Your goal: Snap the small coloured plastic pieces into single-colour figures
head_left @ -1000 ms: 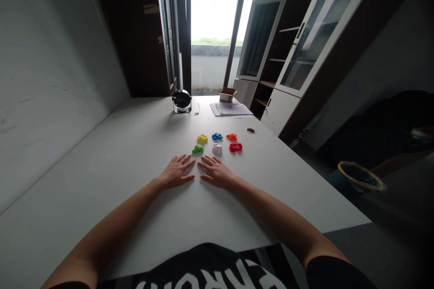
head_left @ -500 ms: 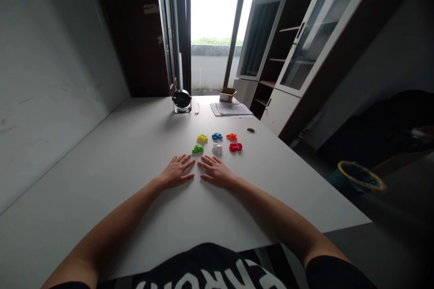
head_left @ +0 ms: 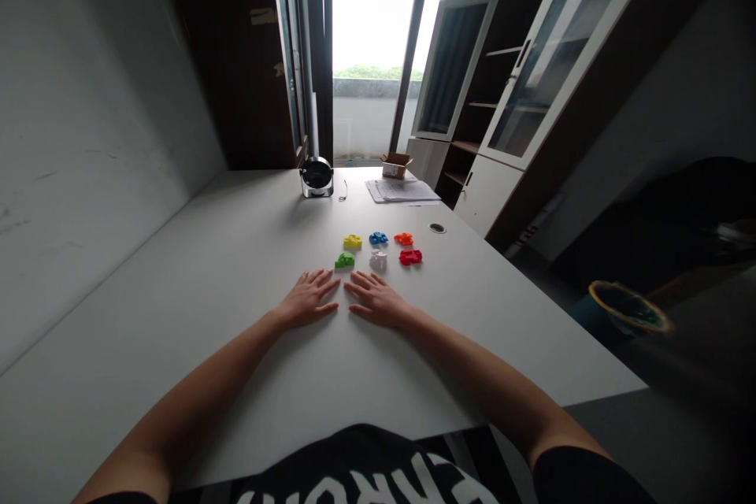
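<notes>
My left hand (head_left: 310,299) lies flat on the white table (head_left: 248,378), fingers spread, holding nothing. Beside it my right hand (head_left: 375,299) rests the same way, palm down with a small gap between the two. Just beyond the fingertips sit small plastic toys, vehicle-like in shape, in two rows. The nearer row has a green toy (head_left: 344,261), a white toy (head_left: 378,259) and a red toy (head_left: 410,257). Behind them are a yellow toy (head_left: 353,241), a blue toy (head_left: 379,238) and an orange toy (head_left: 404,239). Neither hand touches any toy.
At the table's far end stand a round black device on a silver stand (head_left: 317,178), a thin cord (head_left: 343,190), papers (head_left: 405,190) and an open cardboard box (head_left: 395,165). A cable hole (head_left: 437,228) is at right. A lined bin (head_left: 629,307) stands beyond the right edge.
</notes>
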Demonstrator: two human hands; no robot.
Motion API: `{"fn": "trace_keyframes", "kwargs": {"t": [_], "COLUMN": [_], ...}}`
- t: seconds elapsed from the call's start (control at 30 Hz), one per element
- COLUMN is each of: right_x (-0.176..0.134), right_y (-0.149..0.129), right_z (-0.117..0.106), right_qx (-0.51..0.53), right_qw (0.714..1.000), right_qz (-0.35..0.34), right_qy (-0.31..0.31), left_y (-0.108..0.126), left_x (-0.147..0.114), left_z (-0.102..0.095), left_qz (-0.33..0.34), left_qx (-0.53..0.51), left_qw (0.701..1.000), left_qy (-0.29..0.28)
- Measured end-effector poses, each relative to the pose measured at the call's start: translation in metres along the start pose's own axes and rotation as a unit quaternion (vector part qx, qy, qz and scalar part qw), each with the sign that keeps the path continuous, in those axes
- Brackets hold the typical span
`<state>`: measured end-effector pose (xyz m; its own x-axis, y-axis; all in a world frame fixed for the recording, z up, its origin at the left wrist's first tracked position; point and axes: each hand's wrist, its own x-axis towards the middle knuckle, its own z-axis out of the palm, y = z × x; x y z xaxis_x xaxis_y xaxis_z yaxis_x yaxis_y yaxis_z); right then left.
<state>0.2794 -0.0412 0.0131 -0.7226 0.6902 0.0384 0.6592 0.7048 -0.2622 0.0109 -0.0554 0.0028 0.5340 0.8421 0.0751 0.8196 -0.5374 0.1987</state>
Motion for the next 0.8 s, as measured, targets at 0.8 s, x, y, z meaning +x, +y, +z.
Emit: {"fn": "trace_keyframes", "kwargs": {"t": [0.8], "right_x": [-0.0002], "right_y": [-0.0006], "right_z": [-0.0013], "right_qx": [0.001], "right_qw": [1.0], "right_qz": [-0.001], "right_qy": [0.003], "left_y": [-0.0008], "left_x": [0.0014], "left_z": [0.0014], "left_qz": [-0.003], "left_qx": [-0.001], "left_qw": [1.0], "left_qy": [0.0]}}
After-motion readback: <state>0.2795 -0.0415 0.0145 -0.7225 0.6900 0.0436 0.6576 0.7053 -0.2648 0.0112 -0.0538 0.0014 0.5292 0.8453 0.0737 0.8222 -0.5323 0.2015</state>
